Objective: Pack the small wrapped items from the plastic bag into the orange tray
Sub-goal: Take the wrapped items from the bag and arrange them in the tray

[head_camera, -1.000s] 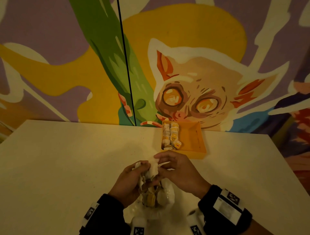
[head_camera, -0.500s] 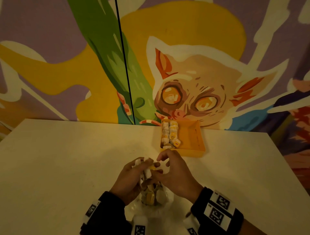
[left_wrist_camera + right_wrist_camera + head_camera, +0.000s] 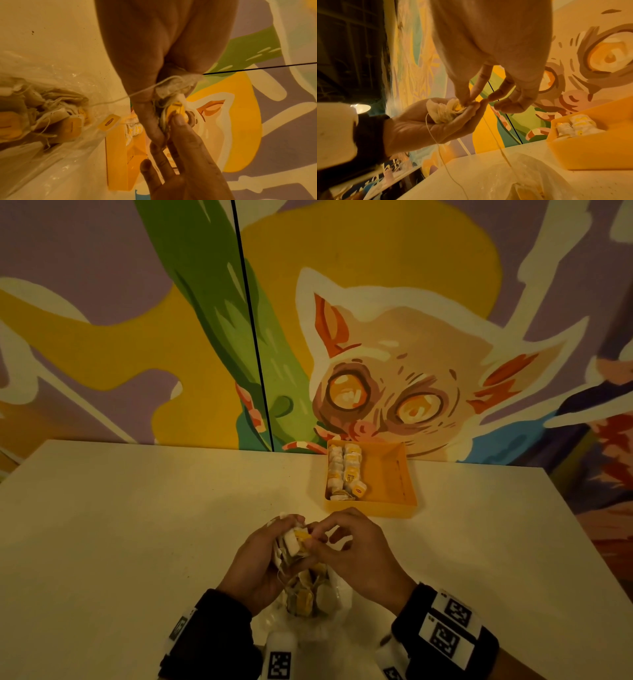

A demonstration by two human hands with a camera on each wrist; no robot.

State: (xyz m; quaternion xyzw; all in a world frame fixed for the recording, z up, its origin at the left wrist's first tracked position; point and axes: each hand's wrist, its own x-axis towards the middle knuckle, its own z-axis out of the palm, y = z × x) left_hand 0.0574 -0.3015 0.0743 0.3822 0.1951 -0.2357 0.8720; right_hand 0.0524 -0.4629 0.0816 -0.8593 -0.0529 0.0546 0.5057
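Observation:
Over the clear plastic bag [image 3: 334, 599], my left hand [image 3: 270, 549] cups a crumpled tea bag [image 3: 295, 540] with a yellow tag. My right hand [image 3: 317, 537] pinches that tag and its string against the tea bag [image 3: 441, 112]. In the right wrist view, strings hang from the bundle down into the plastic bag [image 3: 522, 175]. The plastic bag [image 3: 51, 115] holds several more tea bags, and one loose yellow tag [image 3: 109, 122] dangles on a string. The orange tray [image 3: 407, 484] stands at the table's far edge. Wrapped items [image 3: 346, 470] fill its left side in two rows.
The pale table [image 3: 137, 525] ends at a painted mural wall [image 3: 411, 337] just behind the tray. The tray's right half shows bare orange floor. Black wrist bands with markers sit on both forearms near the table's front edge.
Both hands have stayed together above the bag. The right fingers have shifted on the bundle, and the yellow tag now shows between the two hands.

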